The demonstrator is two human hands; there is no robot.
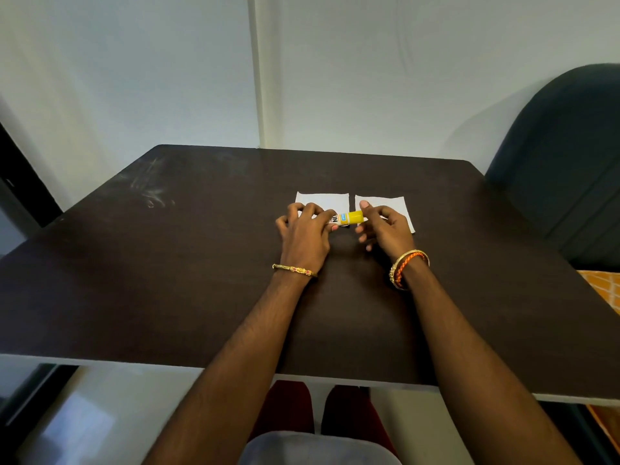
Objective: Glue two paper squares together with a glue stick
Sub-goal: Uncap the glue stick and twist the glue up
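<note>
Two white paper squares lie side by side on the dark table: the left square and the right square, a narrow gap between them. A glue stick with a white body and a yellow cap is held level just above that gap. My left hand grips the white body end. My right hand has thumb and fingers at the yellow cap end. Both hands cover the near parts of the squares.
The dark brown table has pale scuff marks at its far left. A dark padded chair back stands at the right beyond the table's edge. A white wall rises behind the table.
</note>
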